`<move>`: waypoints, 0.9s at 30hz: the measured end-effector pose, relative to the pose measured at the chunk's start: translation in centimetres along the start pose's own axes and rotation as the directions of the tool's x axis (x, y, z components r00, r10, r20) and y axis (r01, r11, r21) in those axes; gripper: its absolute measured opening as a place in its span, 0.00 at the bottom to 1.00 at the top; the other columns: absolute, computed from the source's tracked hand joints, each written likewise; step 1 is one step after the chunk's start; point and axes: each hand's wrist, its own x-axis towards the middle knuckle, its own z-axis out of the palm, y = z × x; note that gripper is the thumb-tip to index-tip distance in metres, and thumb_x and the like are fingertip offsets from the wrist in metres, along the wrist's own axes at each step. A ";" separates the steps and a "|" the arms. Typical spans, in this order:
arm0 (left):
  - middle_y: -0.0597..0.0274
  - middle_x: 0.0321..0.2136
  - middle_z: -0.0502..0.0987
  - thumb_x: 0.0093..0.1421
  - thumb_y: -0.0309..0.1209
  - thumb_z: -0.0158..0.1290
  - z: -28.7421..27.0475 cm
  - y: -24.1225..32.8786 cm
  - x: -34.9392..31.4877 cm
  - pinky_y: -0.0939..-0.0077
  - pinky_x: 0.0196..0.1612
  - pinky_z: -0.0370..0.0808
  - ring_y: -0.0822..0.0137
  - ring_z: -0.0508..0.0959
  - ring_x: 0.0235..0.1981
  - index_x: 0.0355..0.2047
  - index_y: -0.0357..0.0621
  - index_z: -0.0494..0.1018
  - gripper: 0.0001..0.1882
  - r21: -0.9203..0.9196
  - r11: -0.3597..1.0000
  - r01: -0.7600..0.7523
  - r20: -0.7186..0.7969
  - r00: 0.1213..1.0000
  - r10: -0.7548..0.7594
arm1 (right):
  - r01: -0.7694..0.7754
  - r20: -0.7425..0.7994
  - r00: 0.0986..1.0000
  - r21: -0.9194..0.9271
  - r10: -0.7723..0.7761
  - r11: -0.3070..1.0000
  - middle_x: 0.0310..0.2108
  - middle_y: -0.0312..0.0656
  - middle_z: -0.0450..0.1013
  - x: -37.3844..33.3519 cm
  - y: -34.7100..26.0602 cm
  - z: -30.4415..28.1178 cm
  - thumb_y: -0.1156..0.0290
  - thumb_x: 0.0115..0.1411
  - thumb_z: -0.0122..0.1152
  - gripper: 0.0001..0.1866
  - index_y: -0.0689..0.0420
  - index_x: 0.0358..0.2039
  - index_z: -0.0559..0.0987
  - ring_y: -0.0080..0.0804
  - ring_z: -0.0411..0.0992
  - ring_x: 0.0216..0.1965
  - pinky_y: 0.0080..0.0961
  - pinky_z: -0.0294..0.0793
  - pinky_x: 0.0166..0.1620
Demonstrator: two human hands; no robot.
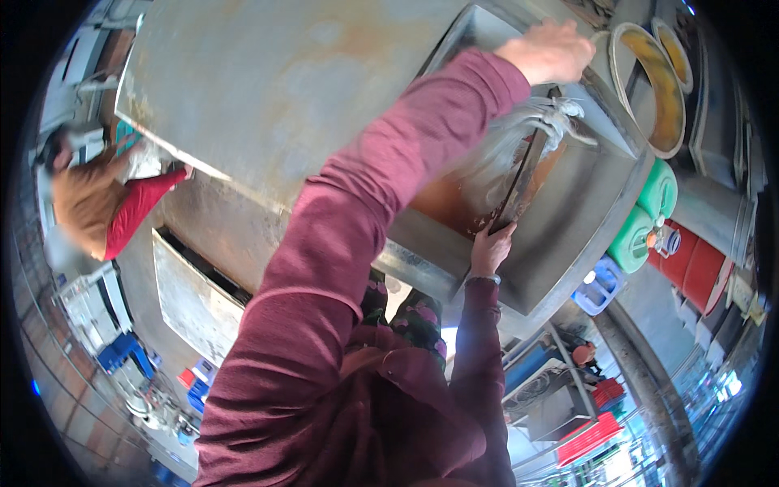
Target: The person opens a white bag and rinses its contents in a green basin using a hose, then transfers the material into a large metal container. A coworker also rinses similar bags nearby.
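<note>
My left hand [552, 53] is stretched out over the far rim of a metal tank [560, 235]. Its fingers look curled and a little blurred; anything inside them is hidden. In the near part of the tank, my right hand [492, 247] grips the end of a dark narrow bar [519, 180] that slants away across the opening. A pale, whitish bundle of strands or thin plastic [555, 120] is knotted around the bar's far part, trailing down to the left. Reddish-brown material [448, 195] shows below it, partly covered by my left sleeve.
A large stained metal sheet [243, 89] spreads at the far left. Right of the tank stand green jerrycans [631, 237], a blue jerrycan [600, 286], a red drum [688, 266] and a round yellowish-lined container [649, 89]. Another person [93, 195] is at the left.
</note>
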 end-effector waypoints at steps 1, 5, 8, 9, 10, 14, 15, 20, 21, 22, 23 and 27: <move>0.46 0.34 0.75 0.51 0.25 0.46 -2.2 -0.4 -1.5 0.60 0.40 0.73 0.50 0.76 0.38 0.33 0.40 0.75 0.11 -0.037 0.999 0.006 -0.020 1.000 -0.007 | 0.017 -0.005 1.000 -0.005 -0.017 1.000 0.27 0.60 0.70 0.0 -0.1 -0.1 0.69 0.51 0.55 0.21 0.63 0.42 0.60 0.58 0.70 0.32 0.48 0.69 0.35; 0.49 0.31 0.75 0.50 0.27 0.46 -7.7 -3.2 -11.8 0.59 0.38 0.73 0.50 0.76 0.36 0.31 0.39 0.73 0.09 0.303 0.952 0.028 0.059 0.997 -0.049 | 0.054 0.028 0.998 0.026 -0.055 0.998 0.29 0.61 0.71 0.3 0.2 0.1 0.70 0.49 0.56 0.23 0.66 0.43 0.60 0.58 0.71 0.32 0.48 0.69 0.36; 0.54 0.42 0.71 0.56 0.33 0.49 -11.3 -2.4 -24.7 0.63 0.47 0.70 0.54 0.71 0.45 0.46 0.49 0.69 0.17 0.409 0.837 0.363 0.175 0.869 -0.463 | 0.086 0.098 0.991 0.025 -0.088 0.996 0.29 0.63 0.71 0.7 0.5 0.3 0.67 0.50 0.56 0.24 0.69 0.42 0.60 0.59 0.71 0.34 0.47 0.70 0.38; 0.55 0.43 0.70 0.55 0.33 0.49 -11.3 -3.2 -29.9 0.63 0.47 0.69 0.55 0.71 0.45 0.46 0.48 0.69 0.17 0.435 0.800 0.414 0.114 0.856 -0.504 | 0.105 0.088 0.990 0.052 -0.109 0.993 0.30 0.64 0.70 0.9 0.9 0.6 0.67 0.50 0.56 0.25 0.69 0.42 0.60 0.59 0.71 0.34 0.47 0.70 0.38; 0.54 0.44 0.70 0.55 0.34 0.49 -11.7 -2.7 -35.3 0.64 0.48 0.68 0.55 0.71 0.46 0.45 0.47 0.69 0.17 0.469 0.743 0.477 0.058 0.823 -0.565 | 0.121 0.079 0.989 0.075 -0.127 0.990 0.30 0.65 0.70 1.2 1.3 0.9 0.67 0.50 0.56 0.25 0.69 0.43 0.60 0.59 0.71 0.35 0.47 0.70 0.38; 0.51 0.42 0.71 0.53 0.33 0.51 -11.7 3.5 -58.1 0.64 0.48 0.66 0.54 0.70 0.46 0.43 0.43 0.68 0.17 0.435 0.510 0.742 -0.118 0.609 -0.785 | 0.195 0.141 0.964 0.201 -0.225 0.960 0.34 0.68 0.69 0.9 0.5 -0.5 0.59 0.53 0.57 0.30 0.71 0.44 0.58 0.61 0.69 0.39 0.48 0.68 0.44; 0.51 0.40 0.73 0.51 0.33 0.52 -10.8 5.0 -63.1 0.66 0.48 0.66 0.54 0.70 0.45 0.40 0.44 0.71 0.15 0.392 0.439 0.808 -0.129 0.521 -0.844 | 0.215 0.161 0.954 0.222 -0.254 0.951 0.35 0.68 0.69 1.1 0.7 -1.2 0.57 0.53 0.57 0.31 0.71 0.44 0.58 0.61 0.69 0.40 0.48 0.67 0.45; 0.54 0.39 0.73 0.50 0.34 0.55 -8.7 14.8 -76.3 0.63 0.49 0.64 0.56 0.69 0.46 0.37 0.50 0.74 0.13 0.126 0.123 0.984 -0.073 0.133 -0.989 | 0.154 0.467 0.875 -0.014 -0.129 0.988 0.58 0.59 0.50 5.5 3.1 -2.2 0.33 0.47 0.49 0.54 0.60 0.61 0.46 0.54 0.49 0.60 0.45 0.54 0.57; 0.55 0.41 0.72 0.50 0.35 0.56 -8.2 16.2 -77.9 0.62 0.50 0.64 0.56 0.68 0.47 0.39 0.51 0.74 0.14 0.119 0.124 0.985 -0.161 0.142 -0.977 | 0.249 0.380 0.900 -0.040 -0.215 0.968 0.57 0.57 0.51 4.7 4.0 -2.8 0.36 0.47 0.52 0.53 0.59 0.61 0.45 0.53 0.50 0.59 0.49 0.54 0.56; 0.55 0.42 0.71 0.50 0.36 0.56 -7.7 17.4 -79.6 0.60 0.50 0.64 0.55 0.67 0.48 0.40 0.52 0.73 0.15 0.107 0.101 0.989 -0.249 0.125 -0.960 | 0.354 0.355 0.888 -0.120 -0.293 0.928 0.56 0.54 0.53 0.6 2.6 -5.6 0.42 0.48 0.56 0.51 0.56 0.62 0.45 0.51 0.51 0.57 0.54 0.55 0.54; 0.55 0.44 0.69 0.49 0.36 0.57 -7.3 18.0 -80.3 0.59 0.50 0.63 0.53 0.66 0.49 0.42 0.53 0.72 0.17 0.088 0.030 0.996 -0.425 0.065 -0.903 | 0.499 0.340 0.837 -0.153 -0.428 0.853 0.54 0.52 0.54 -3.5 1.8 -8.7 0.49 0.49 0.58 0.47 0.53 0.62 0.45 0.49 0.51 0.57 0.57 0.55 0.52; 0.52 0.50 0.60 0.50 0.38 0.57 -7.2 17.4 -82.4 0.56 0.51 0.63 0.46 0.59 0.51 0.48 0.59 0.66 0.24 -0.026 -0.078 0.997 -0.771 -0.069 -0.633 | 0.831 0.436 0.556 -0.289 -0.708 0.475 0.62 0.38 0.48 -10.3 5.3 -10.6 0.56 0.52 0.56 0.35 0.50 0.59 0.58 0.43 0.44 0.63 0.63 0.48 0.54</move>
